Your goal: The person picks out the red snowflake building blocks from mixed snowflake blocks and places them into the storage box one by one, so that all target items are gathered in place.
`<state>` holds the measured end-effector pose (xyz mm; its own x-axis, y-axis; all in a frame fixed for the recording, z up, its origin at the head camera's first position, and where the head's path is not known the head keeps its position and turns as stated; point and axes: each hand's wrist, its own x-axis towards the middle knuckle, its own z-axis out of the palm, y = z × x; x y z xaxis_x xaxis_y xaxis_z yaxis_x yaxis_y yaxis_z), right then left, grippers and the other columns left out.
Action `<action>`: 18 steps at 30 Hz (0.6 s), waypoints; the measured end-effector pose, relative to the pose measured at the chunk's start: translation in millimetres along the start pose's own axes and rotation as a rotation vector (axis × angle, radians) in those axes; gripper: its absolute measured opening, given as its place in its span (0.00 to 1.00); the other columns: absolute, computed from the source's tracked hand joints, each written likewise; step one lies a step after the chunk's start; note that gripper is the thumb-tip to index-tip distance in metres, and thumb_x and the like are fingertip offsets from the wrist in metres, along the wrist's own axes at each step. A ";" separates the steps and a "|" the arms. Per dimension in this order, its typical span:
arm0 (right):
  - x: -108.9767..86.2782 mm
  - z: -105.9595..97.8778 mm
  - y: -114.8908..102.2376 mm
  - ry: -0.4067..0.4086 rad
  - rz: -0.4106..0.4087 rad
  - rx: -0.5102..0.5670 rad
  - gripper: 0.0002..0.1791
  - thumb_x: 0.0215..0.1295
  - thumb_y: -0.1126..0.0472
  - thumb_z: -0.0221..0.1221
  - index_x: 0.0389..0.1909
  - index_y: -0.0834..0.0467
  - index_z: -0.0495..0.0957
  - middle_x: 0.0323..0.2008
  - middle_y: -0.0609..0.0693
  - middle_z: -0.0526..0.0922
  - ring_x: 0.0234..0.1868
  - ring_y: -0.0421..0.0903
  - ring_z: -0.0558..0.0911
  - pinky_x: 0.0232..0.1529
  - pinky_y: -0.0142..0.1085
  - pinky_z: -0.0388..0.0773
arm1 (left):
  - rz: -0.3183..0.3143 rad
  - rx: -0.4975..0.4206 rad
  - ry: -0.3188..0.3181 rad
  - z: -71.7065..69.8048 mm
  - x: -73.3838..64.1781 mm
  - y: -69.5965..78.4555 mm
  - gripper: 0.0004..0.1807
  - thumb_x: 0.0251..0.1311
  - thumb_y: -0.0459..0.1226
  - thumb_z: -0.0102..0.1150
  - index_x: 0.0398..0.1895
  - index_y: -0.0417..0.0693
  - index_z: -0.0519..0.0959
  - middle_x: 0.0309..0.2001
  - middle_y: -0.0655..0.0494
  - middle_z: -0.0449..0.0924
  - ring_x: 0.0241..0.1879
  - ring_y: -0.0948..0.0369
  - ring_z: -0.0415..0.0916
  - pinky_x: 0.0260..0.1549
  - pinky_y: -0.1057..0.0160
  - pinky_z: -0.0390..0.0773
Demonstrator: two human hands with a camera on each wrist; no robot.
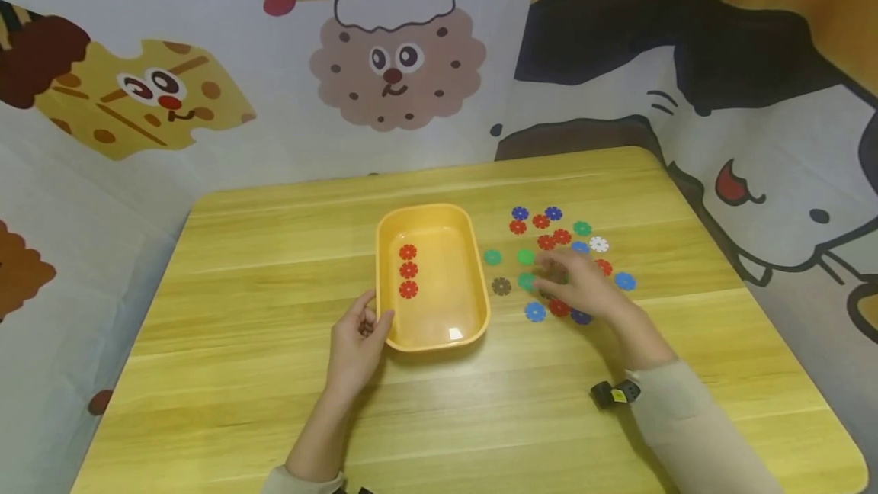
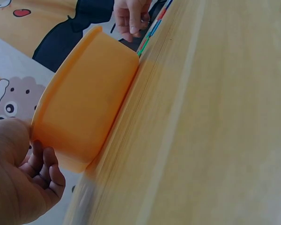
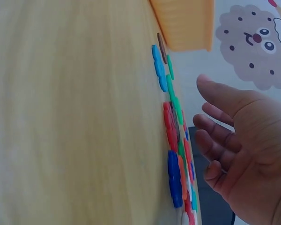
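My left hand [image 1: 357,345] pinches the near-left rim of a yellow plastic tray [image 1: 449,280], thumb over the edge and the other fingers curled at the outer side. Inside the tray, three red snowflake discs [image 1: 408,271] lie in a column along the left. My right hand [image 1: 583,284] hovers just above loose snowflake discs right of the tray, partly hiding some. In the right wrist view its fingers are loosely bent, with nothing between them. Closest to its fingertips are a bright green disc [image 1: 525,257] and a darker green disc [image 1: 526,281].
Around the right hand lie more discs: a brown disc [image 1: 501,286], a white disc [image 1: 599,244], a light blue disc [image 1: 625,281], and several red, green and dark blue ones. The wooden table [image 1: 274,273] meets a cartoon-printed cloth [image 1: 240,158] behind it.
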<state>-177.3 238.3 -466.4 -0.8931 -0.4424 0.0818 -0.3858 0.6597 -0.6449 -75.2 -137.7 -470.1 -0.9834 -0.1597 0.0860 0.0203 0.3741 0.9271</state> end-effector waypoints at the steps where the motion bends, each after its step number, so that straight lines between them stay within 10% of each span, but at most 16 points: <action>1: -1.3 -0.7 0.5 -0.004 0.004 -0.001 0.21 0.62 0.58 0.71 0.53 0.62 0.81 0.39 0.49 0.82 0.34 0.43 0.78 0.36 0.37 0.79 | -0.002 0.002 -0.001 -0.1 -0.1 0.2 0.26 0.66 0.33 0.65 0.66 0.35 0.73 0.26 0.53 0.74 0.25 0.60 0.71 0.25 0.70 0.74; 18: -23.1 -8.5 8.4 -0.097 0.031 -0.017 0.27 0.50 0.53 0.78 0.49 0.60 0.83 0.38 0.48 0.82 0.29 0.43 0.73 0.29 0.34 0.74 | -0.006 -0.013 -0.001 0.2 0.4 -2.9 0.25 0.67 0.34 0.64 0.66 0.36 0.74 0.27 0.52 0.74 0.26 0.61 0.71 0.25 0.71 0.74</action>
<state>-161.8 259.2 -467.3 -0.8782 -0.4781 -0.0126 -0.3631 0.6836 -0.6332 -75.7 -138.7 -472.9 -0.9838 -0.1607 0.0797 0.0164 0.3616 0.9322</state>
